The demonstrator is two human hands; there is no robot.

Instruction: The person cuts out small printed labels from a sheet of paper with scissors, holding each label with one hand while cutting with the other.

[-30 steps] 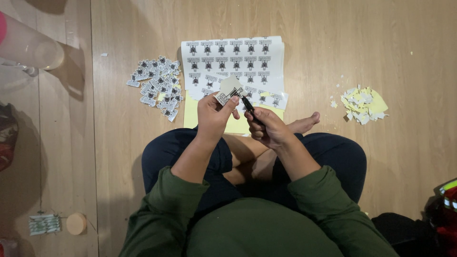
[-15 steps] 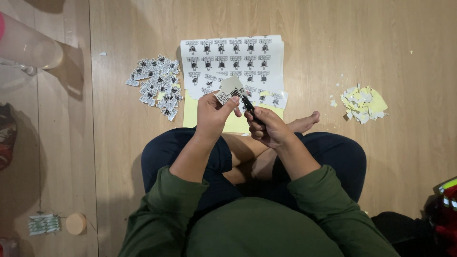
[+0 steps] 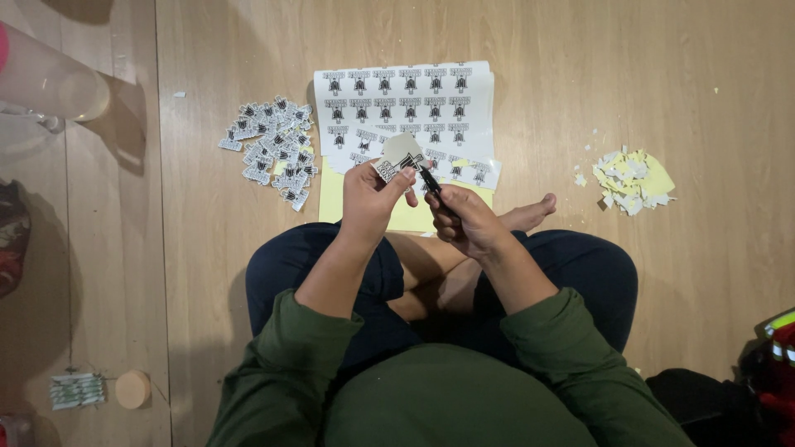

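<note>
Wood-laminate floor under a cross-legged sitter, dark trousers, green sleeves, bare foot poking out right of the hands.

Left hand (image 3: pixel 374 192) pinches a small cut-out sticker piece (image 3: pixel 397 157) between thumb and fingers, narrow grip, piece raised off the floor. Right hand (image 3: pixel 469 220) is closed around small black scissors (image 3: pixel 431 180), tips pointing up-left and touching the piece's right edge. I can't tell whether the blades are parted; too small.

Compared with the frames from a second back, I see almost no shift: same pinch, same scissor angle, the piece maybe turned slightly. I read that as mid-cut, trimming round one sticker, not a swap to a new one.

Relative to the grip:
- printed sticker sheet (image 3: pixel 406 103), rows of black-and-white designs, lies flat just beyond the hands, lower edge partly cut away
- yellow backing paper (image 3: pixel 335 199) directly beneath the hands
- pile of finished cut stickers (image 3: pixel 269 149) up-left, near
- heap of yellow-white trimmings (image 3: pixel 631 178) well off to the right
- small wooden disc (image 3: pixel 132 389) far back-left by my knee
</note>
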